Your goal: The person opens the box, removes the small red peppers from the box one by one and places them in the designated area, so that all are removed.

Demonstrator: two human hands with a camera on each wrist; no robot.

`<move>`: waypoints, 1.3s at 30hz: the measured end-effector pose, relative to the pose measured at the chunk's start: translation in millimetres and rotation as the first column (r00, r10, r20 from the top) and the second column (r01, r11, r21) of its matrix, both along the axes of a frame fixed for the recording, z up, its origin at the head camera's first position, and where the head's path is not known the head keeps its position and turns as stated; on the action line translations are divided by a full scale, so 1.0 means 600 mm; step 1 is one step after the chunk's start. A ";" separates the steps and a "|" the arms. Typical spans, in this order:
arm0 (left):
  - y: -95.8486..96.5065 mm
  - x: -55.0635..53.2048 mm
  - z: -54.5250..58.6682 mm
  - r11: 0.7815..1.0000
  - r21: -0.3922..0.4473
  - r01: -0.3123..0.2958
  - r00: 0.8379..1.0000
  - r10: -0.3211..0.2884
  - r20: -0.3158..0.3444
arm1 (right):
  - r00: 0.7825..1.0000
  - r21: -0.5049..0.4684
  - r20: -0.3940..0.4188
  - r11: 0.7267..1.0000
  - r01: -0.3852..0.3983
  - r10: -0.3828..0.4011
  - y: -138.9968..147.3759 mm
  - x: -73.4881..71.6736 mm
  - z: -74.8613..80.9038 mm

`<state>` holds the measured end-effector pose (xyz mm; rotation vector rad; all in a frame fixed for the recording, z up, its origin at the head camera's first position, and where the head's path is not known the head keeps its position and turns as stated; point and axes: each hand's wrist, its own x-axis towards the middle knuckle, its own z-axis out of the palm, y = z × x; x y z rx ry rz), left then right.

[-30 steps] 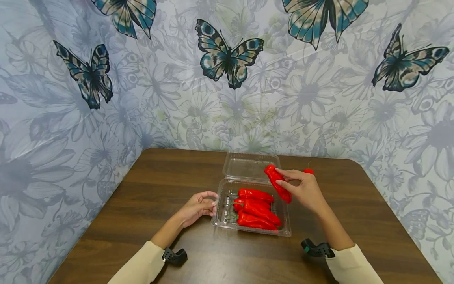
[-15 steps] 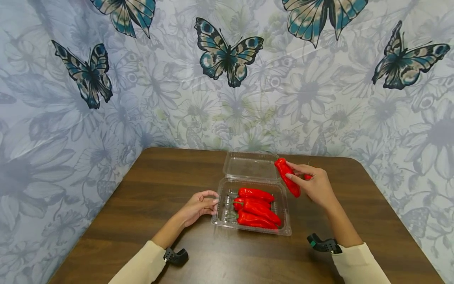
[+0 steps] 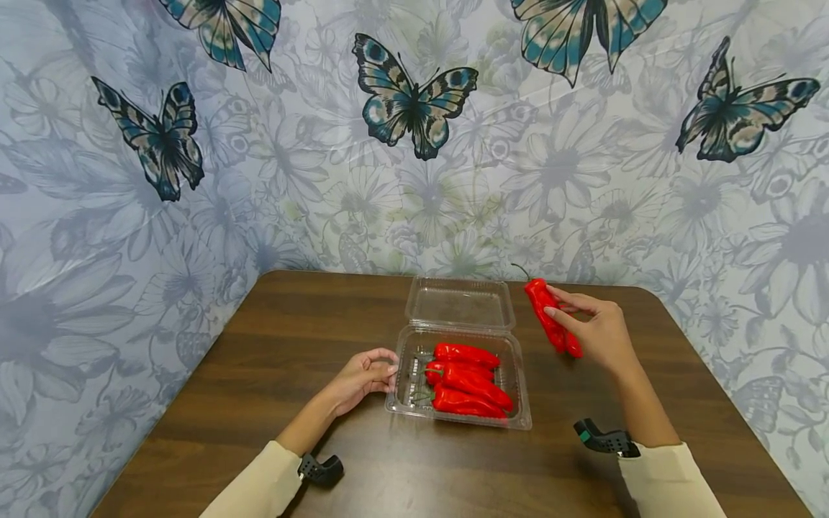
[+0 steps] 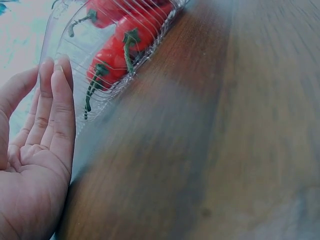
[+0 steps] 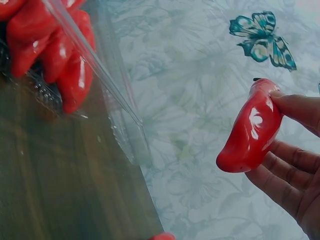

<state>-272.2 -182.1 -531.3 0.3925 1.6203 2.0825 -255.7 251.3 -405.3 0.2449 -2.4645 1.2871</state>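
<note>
In the head view my left hand (image 3: pixel 364 374) is at the left rim of a clear plastic clamshell box (image 3: pixel 408 403). The left wrist view shows its fingers straight, fingertips right at the box's side wall. Several glossy red peppers (image 3: pixel 471 388) with green stems lie in the box. To the right of the box, my right hand (image 3: pixel 599 331) pinches another red pepper (image 3: pixel 542 309) between thumb and fingers, its thin stem pointing up and left. The right wrist view shows this pepper (image 5: pixel 253 127) raised against the wall. By its lower end another red tip (image 3: pixel 573 345) shows, mostly hidden.
The box's clear lid (image 3: pixel 461 302) is folded back, toward the wall. A brown wooden table (image 3: pixel 311 324) carries everything, its far edge close to a butterfly-patterned wall covering (image 3: pixel 414 216). A red tip (image 5: pixel 164 236) shows at the bottom of the right wrist view.
My right hand has moved right with the pepper, from over the box's right edge to beside the lid. The left hand and the box have stayed in place.
</note>
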 end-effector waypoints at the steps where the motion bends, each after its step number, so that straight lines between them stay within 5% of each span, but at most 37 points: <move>1: 0.000 0.000 0.000 1.000 0.001 0.001 1.000 -0.001 -0.001 | 1.000 -0.006 0.007 1.000 0.014 -0.014 0.003 0.000 0.001; 27: -0.002 -0.001 -0.001 1.000 -0.004 0.016 1.000 -0.016 -0.014 | 0.997 -0.033 0.003 0.996 0.082 -0.082 0.054 -0.016 -0.022; 39: -0.003 -0.005 -0.004 1.000 0.008 0.026 0.999 -0.026 -0.023 | 0.997 -0.118 0.029 0.991 0.070 -0.067 0.087 -0.025 -0.039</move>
